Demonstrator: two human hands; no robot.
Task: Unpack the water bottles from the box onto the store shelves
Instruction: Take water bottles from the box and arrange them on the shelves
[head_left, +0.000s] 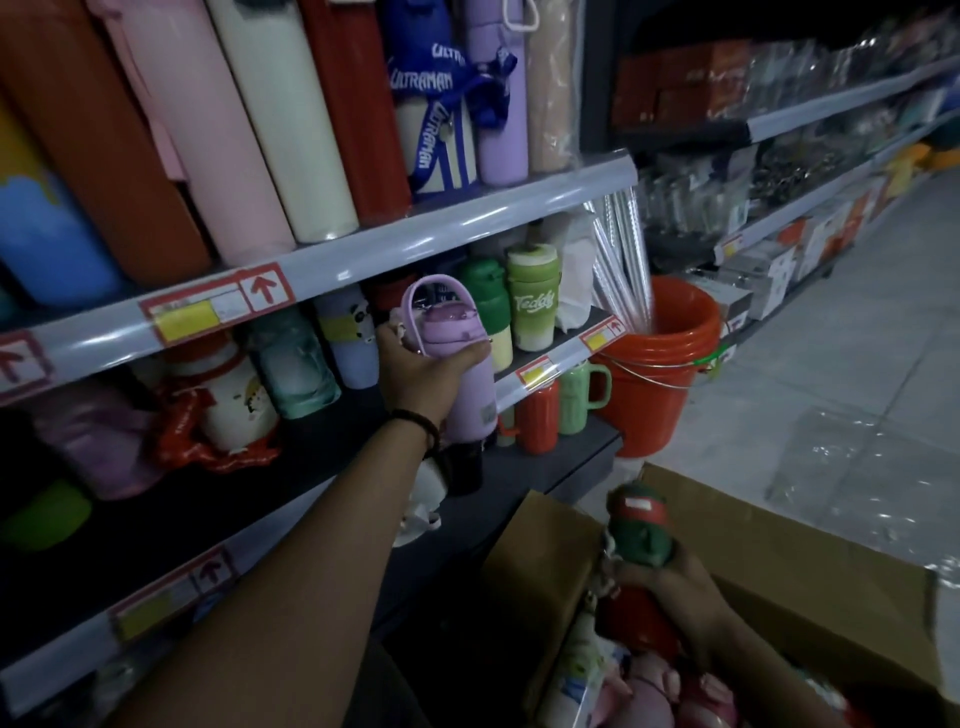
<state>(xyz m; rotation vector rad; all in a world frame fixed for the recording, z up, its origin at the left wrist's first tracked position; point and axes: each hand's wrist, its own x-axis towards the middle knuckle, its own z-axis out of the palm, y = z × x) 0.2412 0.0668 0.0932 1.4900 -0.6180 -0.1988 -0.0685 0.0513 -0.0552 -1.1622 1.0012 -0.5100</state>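
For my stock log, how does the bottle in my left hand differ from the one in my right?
The lilac bottle is one pale colour with a loop handle; the red bottle has a green lid. The left hand holds the lilac bottle up at the shelf; the right hand holds the red bottle over the box. Both are gripped.

The lower shelf (561, 467) lies bare between the red-wrapped bottle (228, 410) and the mugs (563, 410). On the middle shelf (550, 375), the panda bottle (348, 338) and green bottles (485, 301) crowd the front. A bucket (654, 395) blocks the shelf end.
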